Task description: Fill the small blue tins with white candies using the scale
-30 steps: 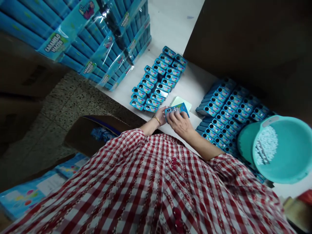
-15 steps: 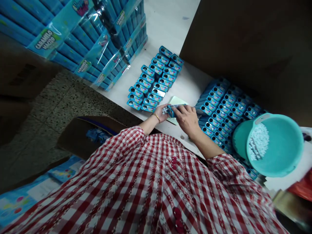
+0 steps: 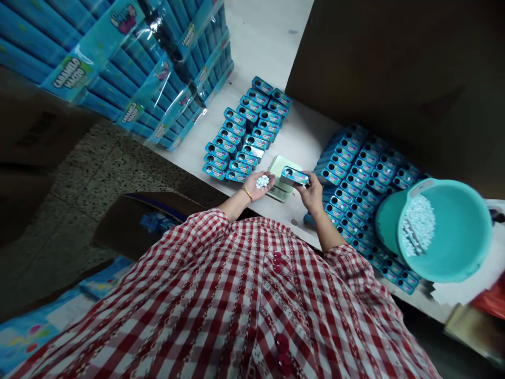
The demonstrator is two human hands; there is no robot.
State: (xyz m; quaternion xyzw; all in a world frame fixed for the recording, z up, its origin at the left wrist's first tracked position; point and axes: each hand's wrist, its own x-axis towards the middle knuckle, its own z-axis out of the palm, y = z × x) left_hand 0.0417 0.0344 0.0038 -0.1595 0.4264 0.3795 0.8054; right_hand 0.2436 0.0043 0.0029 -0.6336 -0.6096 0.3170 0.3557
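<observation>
My left hand (image 3: 258, 185) is turned palm up, with a small heap of white candies (image 3: 262, 182) lying in it. In my right hand (image 3: 311, 192) is a blue candy box (image 3: 295, 176), gripped at its right end with the round hole on top facing up. The box is at a pale green scale (image 3: 281, 195) and covers part of it; whether it rests on the scale or hovers over it I cannot tell. Left of the scale stand several blue boxes (image 3: 239, 134) in rows, each with a round hole on top.
A larger block of blue boxes (image 3: 355, 179) stands to the right. Beside it a turquoise bucket (image 3: 461, 231) holds white candies and lies tilted toward me. Wrapped packs (image 3: 130, 84) are stacked at the upper left. An open carton (image 3: 130, 221) sits below the table's left edge.
The blue box, earlier tipped toward my left palm, is now upright and farther right at the scale. My hands have moved apart, and the candies in my left palm are fully visible.
</observation>
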